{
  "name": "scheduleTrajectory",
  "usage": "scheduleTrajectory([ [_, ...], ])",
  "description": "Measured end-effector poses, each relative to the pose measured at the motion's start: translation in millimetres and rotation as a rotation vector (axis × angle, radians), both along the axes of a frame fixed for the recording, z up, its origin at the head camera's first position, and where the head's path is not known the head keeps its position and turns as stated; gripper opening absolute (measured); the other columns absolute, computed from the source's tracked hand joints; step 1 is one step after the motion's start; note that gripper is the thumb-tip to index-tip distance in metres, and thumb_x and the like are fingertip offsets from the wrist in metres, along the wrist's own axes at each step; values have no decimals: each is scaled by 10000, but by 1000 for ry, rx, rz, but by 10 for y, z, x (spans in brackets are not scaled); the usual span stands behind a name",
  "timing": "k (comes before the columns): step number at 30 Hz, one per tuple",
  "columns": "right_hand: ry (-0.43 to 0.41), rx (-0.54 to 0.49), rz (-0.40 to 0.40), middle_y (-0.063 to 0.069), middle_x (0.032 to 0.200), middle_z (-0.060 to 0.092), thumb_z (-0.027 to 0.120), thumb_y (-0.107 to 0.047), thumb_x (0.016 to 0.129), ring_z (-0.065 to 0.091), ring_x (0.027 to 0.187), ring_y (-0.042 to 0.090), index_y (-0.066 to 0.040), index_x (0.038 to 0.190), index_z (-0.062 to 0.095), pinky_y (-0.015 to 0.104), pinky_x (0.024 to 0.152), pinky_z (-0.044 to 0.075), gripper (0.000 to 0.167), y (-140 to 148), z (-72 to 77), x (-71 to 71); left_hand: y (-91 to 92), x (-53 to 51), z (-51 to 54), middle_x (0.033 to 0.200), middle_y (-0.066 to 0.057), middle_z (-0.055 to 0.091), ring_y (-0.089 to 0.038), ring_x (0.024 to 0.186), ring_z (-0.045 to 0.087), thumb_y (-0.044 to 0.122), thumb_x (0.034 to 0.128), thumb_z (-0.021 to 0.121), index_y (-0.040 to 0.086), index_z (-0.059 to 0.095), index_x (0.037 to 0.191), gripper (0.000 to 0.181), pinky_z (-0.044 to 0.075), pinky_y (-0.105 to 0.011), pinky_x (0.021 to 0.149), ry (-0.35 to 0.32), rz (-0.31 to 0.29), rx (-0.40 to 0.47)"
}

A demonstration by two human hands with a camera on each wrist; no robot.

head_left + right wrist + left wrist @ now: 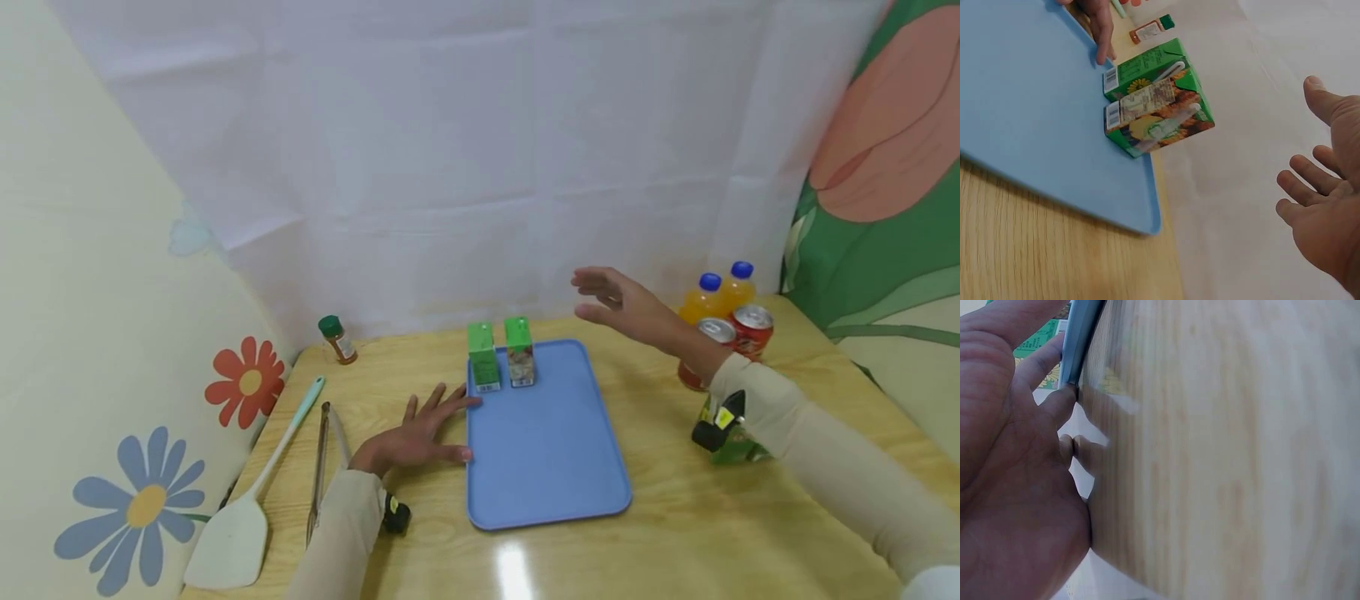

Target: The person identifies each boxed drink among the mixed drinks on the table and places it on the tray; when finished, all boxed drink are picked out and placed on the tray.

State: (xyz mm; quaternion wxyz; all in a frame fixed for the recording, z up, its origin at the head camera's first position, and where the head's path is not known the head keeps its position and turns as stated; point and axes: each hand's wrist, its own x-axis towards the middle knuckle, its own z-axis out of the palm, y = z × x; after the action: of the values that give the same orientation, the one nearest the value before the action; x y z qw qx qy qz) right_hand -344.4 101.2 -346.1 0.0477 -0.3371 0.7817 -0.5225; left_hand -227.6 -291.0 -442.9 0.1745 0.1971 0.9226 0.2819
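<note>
A blue tray (547, 450) lies on the wooden table, with two green drink cartons (483, 358) (1160, 115) upright side by side at its back left corner. My left hand (420, 437) rests at the tray's left edge, fingers spread, the fingertips touching the rim; in the left wrist view the hand (1022, 444) lies low on the table beside the tray's rim (1079, 344). Raised in the air to the right behind the tray, my right hand (622, 308) holds nothing, its fingers extended and thumb apart, as the right wrist view also shows of that hand (1329, 187).
At the right stand two orange bottles (737, 287) with blue caps, red cans (752, 329) and a green carton (731, 448) partly behind my right sleeve. A spice jar (339, 340), a white spatula (232, 542) and metal tongs (318, 467) are on the left.
</note>
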Motion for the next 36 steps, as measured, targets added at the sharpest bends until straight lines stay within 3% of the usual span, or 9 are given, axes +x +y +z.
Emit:
scheduleTrajectory([
  [9,5,68,-26,-34,1516,454,602,-329,1023,412,1406,194,-275,1528,370,476,1138,362,559,471,162,161,-13,-22,-20,1688,10,9,-297,1514,-174,548,893,700,356,266,1589,843,-230,-579,1129,0,2,11],
  [16,0,89,-54,-10,1508,465,567,-257,1046,427,1399,215,-260,1525,378,258,1027,469,515,864,166,318,-31,-29,-43,1688,12,6,-296,1514,-173,551,894,698,369,262,1587,839,-235,-577,1126,5,-2,13],
  [21,19,61,-74,35,1494,487,534,-155,1057,446,1385,238,-224,1525,397,179,978,472,493,1173,113,446,-25,-39,-42,1687,17,6,-298,1514,-170,552,897,692,377,258,1586,833,-235,-579,1126,10,-9,12],
  [27,34,87,-115,84,1464,517,483,-117,1072,497,1329,122,-146,1498,442,149,955,468,430,1525,8,639,-17,-25,-39,1688,9,2,-298,1512,-178,541,900,696,363,256,1590,837,-238,-578,1124,8,-13,20],
  [31,12,106,-116,141,1464,504,458,-81,1075,506,1309,92,-111,1503,428,168,937,488,430,1729,-75,765,-13,-15,-28,1688,2,-1,-299,1511,-181,527,908,694,346,254,1594,834,-237,-579,1124,7,-14,25],
  [36,-57,190,-141,98,1477,499,459,-131,1083,501,1284,19,-169,1506,436,197,911,505,425,1934,-260,869,-10,-15,-7,1688,-1,-2,-304,1512,-175,529,906,695,337,257,1595,839,-236,-582,1124,0,-14,19],
])
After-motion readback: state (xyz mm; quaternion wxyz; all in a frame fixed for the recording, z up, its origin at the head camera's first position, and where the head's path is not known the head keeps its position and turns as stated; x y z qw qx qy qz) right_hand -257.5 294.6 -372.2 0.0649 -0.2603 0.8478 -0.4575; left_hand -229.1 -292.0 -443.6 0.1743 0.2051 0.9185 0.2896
